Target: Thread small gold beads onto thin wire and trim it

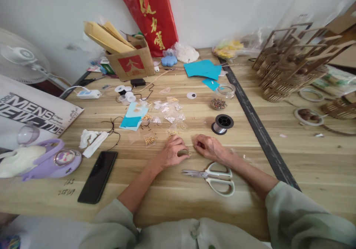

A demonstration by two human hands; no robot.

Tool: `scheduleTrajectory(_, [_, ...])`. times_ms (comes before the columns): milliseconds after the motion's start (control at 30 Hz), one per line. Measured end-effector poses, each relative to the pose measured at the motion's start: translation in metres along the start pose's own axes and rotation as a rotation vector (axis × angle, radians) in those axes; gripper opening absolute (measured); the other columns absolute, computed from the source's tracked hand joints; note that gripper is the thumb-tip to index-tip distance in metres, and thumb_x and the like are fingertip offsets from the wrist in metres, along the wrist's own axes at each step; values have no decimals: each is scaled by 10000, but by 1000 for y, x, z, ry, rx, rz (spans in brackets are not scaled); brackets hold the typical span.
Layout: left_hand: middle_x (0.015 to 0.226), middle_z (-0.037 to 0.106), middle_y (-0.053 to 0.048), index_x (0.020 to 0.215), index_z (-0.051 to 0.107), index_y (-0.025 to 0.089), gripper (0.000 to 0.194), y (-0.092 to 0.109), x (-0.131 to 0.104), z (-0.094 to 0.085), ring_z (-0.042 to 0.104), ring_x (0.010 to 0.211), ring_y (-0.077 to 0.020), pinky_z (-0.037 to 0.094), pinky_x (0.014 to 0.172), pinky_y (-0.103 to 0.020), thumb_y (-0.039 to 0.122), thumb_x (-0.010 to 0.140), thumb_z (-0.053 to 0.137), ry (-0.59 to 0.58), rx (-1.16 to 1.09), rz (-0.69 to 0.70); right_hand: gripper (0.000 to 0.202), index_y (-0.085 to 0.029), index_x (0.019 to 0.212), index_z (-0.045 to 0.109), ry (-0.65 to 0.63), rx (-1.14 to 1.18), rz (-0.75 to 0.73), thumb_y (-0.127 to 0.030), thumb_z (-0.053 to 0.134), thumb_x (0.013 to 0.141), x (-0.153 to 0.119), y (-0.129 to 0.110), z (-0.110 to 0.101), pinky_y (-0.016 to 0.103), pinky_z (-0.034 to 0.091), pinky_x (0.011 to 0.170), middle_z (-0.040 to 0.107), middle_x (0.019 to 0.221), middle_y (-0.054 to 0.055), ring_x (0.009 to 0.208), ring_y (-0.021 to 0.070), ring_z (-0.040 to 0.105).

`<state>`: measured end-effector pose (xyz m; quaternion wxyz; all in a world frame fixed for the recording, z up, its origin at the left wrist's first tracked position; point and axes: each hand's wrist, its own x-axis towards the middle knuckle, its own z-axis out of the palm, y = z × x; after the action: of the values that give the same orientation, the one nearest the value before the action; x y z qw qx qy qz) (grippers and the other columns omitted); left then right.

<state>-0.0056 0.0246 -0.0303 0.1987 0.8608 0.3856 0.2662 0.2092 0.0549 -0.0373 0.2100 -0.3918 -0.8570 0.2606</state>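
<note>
My left hand [175, 152] rests on the wooden table, thumb and forefinger pinched at a small gold ring [190, 153]. Just right of it lies my right hand [206, 146], its fingers curled together; anything between them is too small to make out. White-handled scissors [213, 175] lie below both hands, blades pointing left. A spool of clear wire [222, 124] sits beyond my right hand. Gold beads [150, 140] and small bags of findings [169, 112] are spread beyond my left hand.
A black phone [97, 176] and purple toy-like object [58, 158] lie left. Blue sheets [202, 69], a glass jar [226, 90] and a cardboard box [132, 62] stand farther back. Wooden lantern-like frames [289, 65] are at the right, beyond a dark strip [258, 132].
</note>
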Motion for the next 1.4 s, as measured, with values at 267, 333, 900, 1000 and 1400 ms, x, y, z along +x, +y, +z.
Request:
scheduleTrajectory(267, [808, 613, -67, 865, 700, 185, 148, 2, 0, 3, 497, 889, -201, 443, 818, -341, 300, 778, 667, -18, 16, 14, 48, -177, 783, 552, 8, -18, 5, -146, 519, 797, 0, -1, 1, 228, 339, 586, 567, 729, 12, 600, 115, 489])
scheduleTrajectory(333, [804, 612, -67, 858, 698, 179, 140, 2, 0, 3, 493, 886, -199, 442, 816, -337, 293, 791, 652, -20, 21, 21, 47, -178, 779, 547, 8, -16, 9, -145, 519, 798, 0, -2, 0, 228, 338, 585, 569, 731, 12, 601, 114, 489])
scheduleTrajectory(900, [788, 620, -69, 834, 700, 163, 122, 1, 1, 3, 497, 875, -191, 444, 817, -327, 248, 823, 612, -6, 1, 26, 45, -177, 781, 546, 30, 3, 4, -147, 519, 802, 0, 6, 5, 226, 348, 583, 566, 731, 11, 611, 114, 501])
scheduleTrajectory(1000, [786, 625, -68, 833, 704, 166, 118, -2, 1, 4, 499, 867, -193, 446, 808, -331, 259, 803, 638, 1, -13, 17, 39, -176, 779, 543, 32, 21, -2, -148, 528, 800, 1, 8, 5, 221, 352, 574, 557, 725, 7, 609, 113, 500])
scheduleTrajectory(1400, [756, 664, -52, 801, 681, 165, 103, -8, 4, -12, 559, 780, -176, 445, 780, -326, 217, 828, 596, 154, -114, -133, 74, -172, 785, 540, 41, 76, -26, -105, 507, 780, 2, 9, 1, 219, 382, 589, 553, 736, 15, 620, 113, 506])
